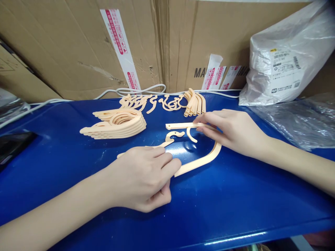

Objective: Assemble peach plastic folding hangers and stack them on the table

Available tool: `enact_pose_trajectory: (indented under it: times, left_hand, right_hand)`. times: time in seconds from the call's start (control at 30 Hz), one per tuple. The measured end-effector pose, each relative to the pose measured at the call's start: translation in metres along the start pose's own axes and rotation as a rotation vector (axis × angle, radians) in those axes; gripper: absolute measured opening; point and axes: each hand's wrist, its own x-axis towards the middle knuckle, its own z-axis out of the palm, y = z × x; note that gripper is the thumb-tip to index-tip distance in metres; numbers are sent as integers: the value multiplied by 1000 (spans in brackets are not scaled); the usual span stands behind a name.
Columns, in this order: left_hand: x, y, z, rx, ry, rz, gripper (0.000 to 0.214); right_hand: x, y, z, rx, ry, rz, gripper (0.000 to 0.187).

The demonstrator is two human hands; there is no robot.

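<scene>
My left hand (142, 177) has its fingers closed at the left end of a cream curved hanger arm (200, 162). Beside its knuckles, a cream hook piece (171, 136) shows, its lower part running behind the hand. Thumb and fingers of my right hand (232, 130) pinch a straight-looking cream hanger arm (180, 126), held level above the blue table. A small curved hook (192, 135) hangs below that arm. The curved arm's right end goes under my right hand, so how these pieces join is hidden.
A stack of folded cream hangers (115, 127) lies at left. Loose hooks (136, 101) and a bundle of arms (195, 103) lie behind. Cardboard boxes (78, 45), a white cable (104, 92) and a plastic parcel (282, 66) line the back. A dark phone-like object (15, 146) is far left.
</scene>
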Motion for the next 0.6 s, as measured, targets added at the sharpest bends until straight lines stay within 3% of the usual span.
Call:
enact_pose_trajectory:
  times: [0.3,0.43,0.6]
  left_hand:
    - [4,-2,0,146,-2,25,27]
    - [3,-4,5,179,64,49,30]
    - [2,-7,7,178,78,-28,29]
  right_hand:
    - [-2,4,4,-80,28,67,29]
    - [-3,4,5,-133,50,116,29]
    - [-3,5,5,-163,35,125,29]
